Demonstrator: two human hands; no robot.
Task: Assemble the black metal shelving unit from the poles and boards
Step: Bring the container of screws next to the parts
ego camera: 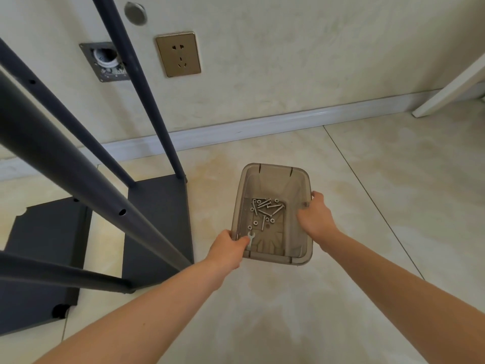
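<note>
A translucent, smoky-grey plastic tub (275,168), rectangular with rounded corners and a moulded ribbed bottom, is held over the glossy cream floor tiles (380,206); whether it rests on them cannot be told. The left hand (228,245) grips the tub's left rim near the close corner, fingers curled over the edge. The right hand (316,216) grips the right rim, its fingers hooked inside the wall. Loose in the tub lie shiny steel bolts and nuts (266,208) in a scattered heap, and a small flat spanner (250,239) sits just beside the left fingers.

To the left stands the partly built shelving unit: round, matte dark-grey metal poles (141,82), drilled with small holes, rise from the corners of a flat dark board (160,219) on the floor. A second board (39,237) with a notched corner lies further left, a black caster (61,310) at its near edge. On the textured pale wall behind, a brass-coloured socket plate (178,54) sits above white skirting (262,124).
</note>
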